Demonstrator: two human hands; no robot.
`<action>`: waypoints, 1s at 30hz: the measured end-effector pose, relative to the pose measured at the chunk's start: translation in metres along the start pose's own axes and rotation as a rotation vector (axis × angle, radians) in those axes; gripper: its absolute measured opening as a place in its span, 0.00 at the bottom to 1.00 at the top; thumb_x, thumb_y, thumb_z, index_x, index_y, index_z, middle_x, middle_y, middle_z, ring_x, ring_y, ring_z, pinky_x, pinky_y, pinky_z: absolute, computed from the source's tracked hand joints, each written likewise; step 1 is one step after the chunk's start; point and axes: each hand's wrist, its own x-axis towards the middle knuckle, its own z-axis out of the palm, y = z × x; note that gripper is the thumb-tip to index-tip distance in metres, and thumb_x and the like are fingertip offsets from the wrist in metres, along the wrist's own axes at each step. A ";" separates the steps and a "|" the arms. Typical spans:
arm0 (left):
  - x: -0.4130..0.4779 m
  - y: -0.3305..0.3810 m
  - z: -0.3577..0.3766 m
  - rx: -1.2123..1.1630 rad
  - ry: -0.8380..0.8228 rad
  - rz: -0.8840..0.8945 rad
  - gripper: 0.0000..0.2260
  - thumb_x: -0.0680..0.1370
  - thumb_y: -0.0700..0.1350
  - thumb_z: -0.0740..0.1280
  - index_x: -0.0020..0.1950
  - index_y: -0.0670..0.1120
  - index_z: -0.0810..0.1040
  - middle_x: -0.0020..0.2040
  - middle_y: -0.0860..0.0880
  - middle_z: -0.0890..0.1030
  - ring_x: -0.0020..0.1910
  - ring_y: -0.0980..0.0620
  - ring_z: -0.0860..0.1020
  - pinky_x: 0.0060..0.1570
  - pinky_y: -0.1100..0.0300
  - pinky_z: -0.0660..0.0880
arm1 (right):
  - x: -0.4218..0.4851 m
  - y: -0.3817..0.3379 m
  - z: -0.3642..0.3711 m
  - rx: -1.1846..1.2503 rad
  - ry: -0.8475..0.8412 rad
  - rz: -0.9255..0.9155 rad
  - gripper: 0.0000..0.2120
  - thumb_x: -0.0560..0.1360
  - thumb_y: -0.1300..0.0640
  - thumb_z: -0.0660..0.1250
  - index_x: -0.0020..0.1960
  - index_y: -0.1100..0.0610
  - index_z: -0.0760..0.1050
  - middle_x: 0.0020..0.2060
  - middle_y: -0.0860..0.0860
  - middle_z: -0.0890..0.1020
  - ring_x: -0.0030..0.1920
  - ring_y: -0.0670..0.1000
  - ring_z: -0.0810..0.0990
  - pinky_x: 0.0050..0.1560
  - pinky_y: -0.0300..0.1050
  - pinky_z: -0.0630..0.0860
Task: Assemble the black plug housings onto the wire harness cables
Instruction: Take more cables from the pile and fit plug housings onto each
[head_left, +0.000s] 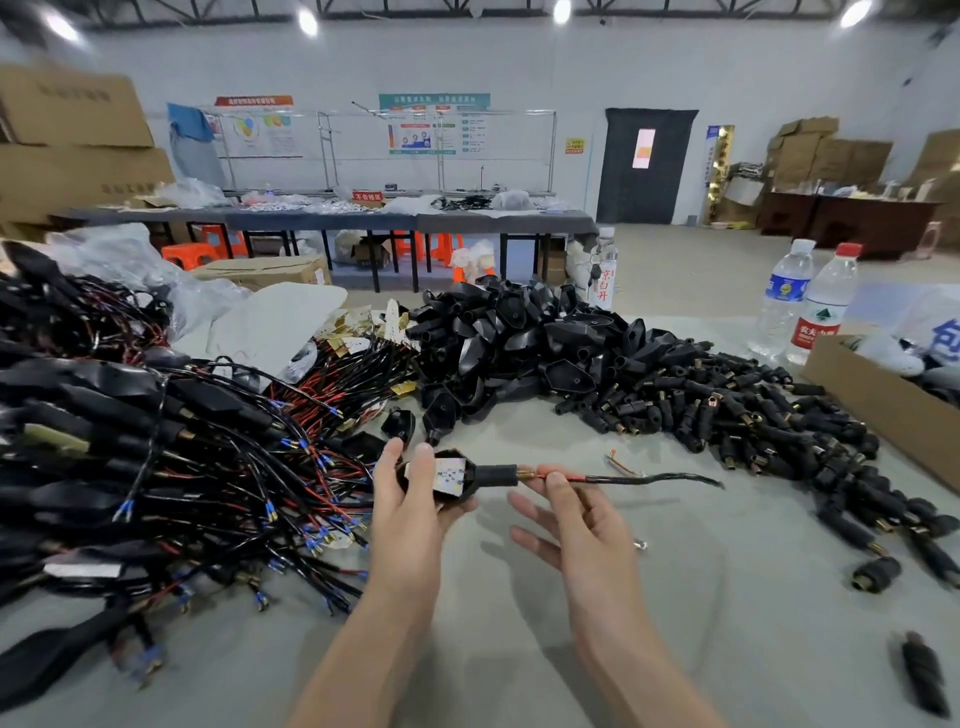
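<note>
While a bottle (602, 275) reads 白开, left fingers (423, 460) grip the housing (496, 474), right fingers (558, 488) pinch the cable (649, 479).

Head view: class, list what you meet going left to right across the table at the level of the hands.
Wire harness pile → left hand gripping a plug housing → right hand pinching its cable → heap of small black connectors → cardboard box.

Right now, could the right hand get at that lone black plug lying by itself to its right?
Probably yes: almost bare table lies between the right hand and the lone plug. But its fingers pinch the cable, so it must let go first.
</note>
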 end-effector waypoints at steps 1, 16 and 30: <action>-0.003 0.007 -0.004 -0.123 0.040 -0.046 0.17 0.82 0.51 0.64 0.69 0.48 0.69 0.55 0.44 0.82 0.39 0.54 0.84 0.42 0.57 0.80 | -0.005 0.000 0.015 0.018 -0.008 -0.012 0.09 0.81 0.55 0.63 0.55 0.57 0.80 0.48 0.48 0.87 0.49 0.50 0.86 0.40 0.41 0.82; -0.033 0.102 -0.071 0.434 0.000 0.163 0.05 0.82 0.42 0.63 0.50 0.43 0.78 0.43 0.51 0.87 0.39 0.53 0.85 0.36 0.61 0.79 | -0.087 0.017 0.153 0.086 -0.098 0.244 0.12 0.81 0.54 0.65 0.49 0.59 0.84 0.41 0.57 0.87 0.36 0.49 0.82 0.29 0.38 0.76; 0.088 0.248 -0.109 0.499 0.351 0.241 0.13 0.81 0.48 0.67 0.57 0.39 0.77 0.51 0.44 0.82 0.32 0.53 0.77 0.39 0.58 0.76 | -0.050 -0.021 0.160 -0.109 -0.567 0.297 0.09 0.82 0.58 0.63 0.56 0.55 0.82 0.44 0.50 0.86 0.37 0.47 0.82 0.38 0.43 0.82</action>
